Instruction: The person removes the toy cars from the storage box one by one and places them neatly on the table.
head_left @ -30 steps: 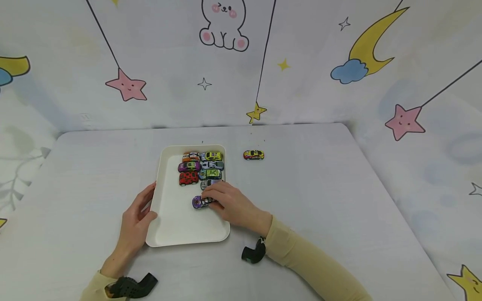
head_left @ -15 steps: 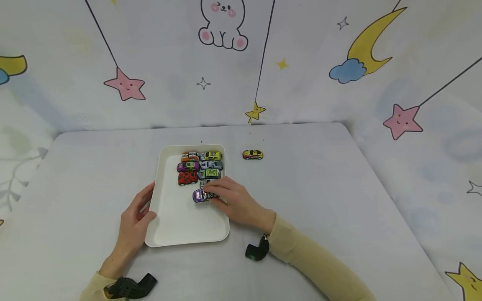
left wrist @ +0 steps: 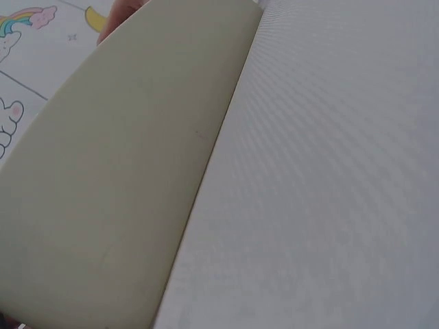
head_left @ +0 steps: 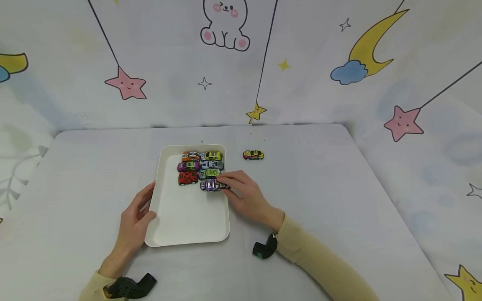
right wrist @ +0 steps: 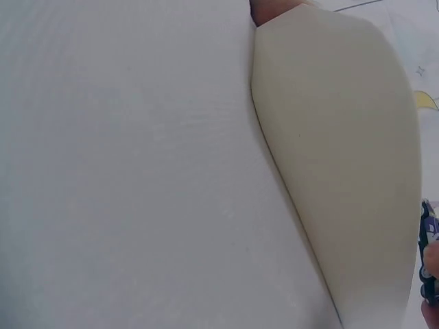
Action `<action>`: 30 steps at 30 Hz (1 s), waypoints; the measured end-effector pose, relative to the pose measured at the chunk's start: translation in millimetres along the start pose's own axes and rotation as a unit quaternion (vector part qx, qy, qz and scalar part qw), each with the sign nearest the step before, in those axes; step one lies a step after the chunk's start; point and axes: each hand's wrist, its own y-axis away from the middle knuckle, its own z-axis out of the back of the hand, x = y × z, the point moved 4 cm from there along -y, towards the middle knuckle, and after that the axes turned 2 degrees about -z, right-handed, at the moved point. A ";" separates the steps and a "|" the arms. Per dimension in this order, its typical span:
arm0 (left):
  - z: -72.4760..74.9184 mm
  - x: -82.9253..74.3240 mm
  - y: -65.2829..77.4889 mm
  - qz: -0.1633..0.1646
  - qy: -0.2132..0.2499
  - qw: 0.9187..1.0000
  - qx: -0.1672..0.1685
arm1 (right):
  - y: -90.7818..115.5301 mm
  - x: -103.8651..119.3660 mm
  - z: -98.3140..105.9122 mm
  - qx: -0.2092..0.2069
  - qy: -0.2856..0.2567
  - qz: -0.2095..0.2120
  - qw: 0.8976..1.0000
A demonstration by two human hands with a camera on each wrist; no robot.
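Observation:
My right hand [head_left: 250,198] pinches a purple toy car [head_left: 211,185] between thumb and fingers, at the right rim of the white tray [head_left: 184,221]. The car overlaps a grey toy car in the head view and mostly hides it. In the right wrist view the purple car [right wrist: 430,225] shows at the right edge, with a fingertip [right wrist: 432,259] on its side. My left hand [head_left: 132,221] holds the tray's left side, thumb by the rim. Inside the tray, a red spotted car [head_left: 188,178], a purple-green car [head_left: 188,166] and several others stand in two columns.
A yellow-red toy car [head_left: 253,155] stands on the white table [head_left: 312,184], right of the tray's far end. Behind the table rises a backdrop printed with stars and a moon. A black wrist device [head_left: 132,286] is on the left forearm, another [head_left: 265,246] on the right.
My right hand has carried the purple car away from me and to the right, from the tray's middle to over the grey car. The left hand and tray stay put.

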 end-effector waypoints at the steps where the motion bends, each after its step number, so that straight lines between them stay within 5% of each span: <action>1: -0.1 -0.1 -0.1 0.000 0.000 1.000 0.000 | 1.1 -2.4 1.7 -0.007 0.001 -0.002 1.000; 15: -0.2 0.0 0.1 -0.003 -0.003 1.000 0.003 | 15.0 -42.5 26.0 -0.079 0.013 -0.069 0.994; 30: 0.1 0.0 0.2 -0.005 0.003 1.000 0.002 | 24.0 -74.1 35.1 -0.066 0.055 -0.076 0.993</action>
